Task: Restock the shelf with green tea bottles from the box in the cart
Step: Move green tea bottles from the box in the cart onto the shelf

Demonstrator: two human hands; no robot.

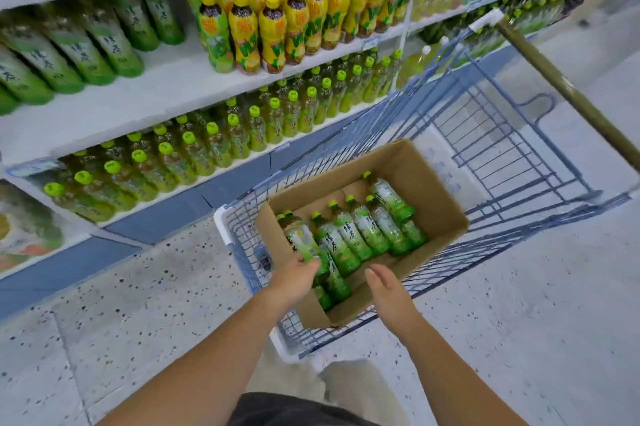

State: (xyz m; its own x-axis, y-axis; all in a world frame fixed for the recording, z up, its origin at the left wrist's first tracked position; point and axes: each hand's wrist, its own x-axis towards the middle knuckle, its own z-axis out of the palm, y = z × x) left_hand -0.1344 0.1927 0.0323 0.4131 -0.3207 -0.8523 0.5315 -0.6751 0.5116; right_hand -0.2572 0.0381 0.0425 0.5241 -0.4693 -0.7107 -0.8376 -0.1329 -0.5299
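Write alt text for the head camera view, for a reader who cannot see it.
A person's left hand grips a tea bottle in a cardboard box inside a wire cart; the right hand hovers open over the box. To the left, shelves hold rows of drinks.

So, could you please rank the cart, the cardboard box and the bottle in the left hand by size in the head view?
1. cart
2. cardboard box
3. bottle, partly hidden by the left hand
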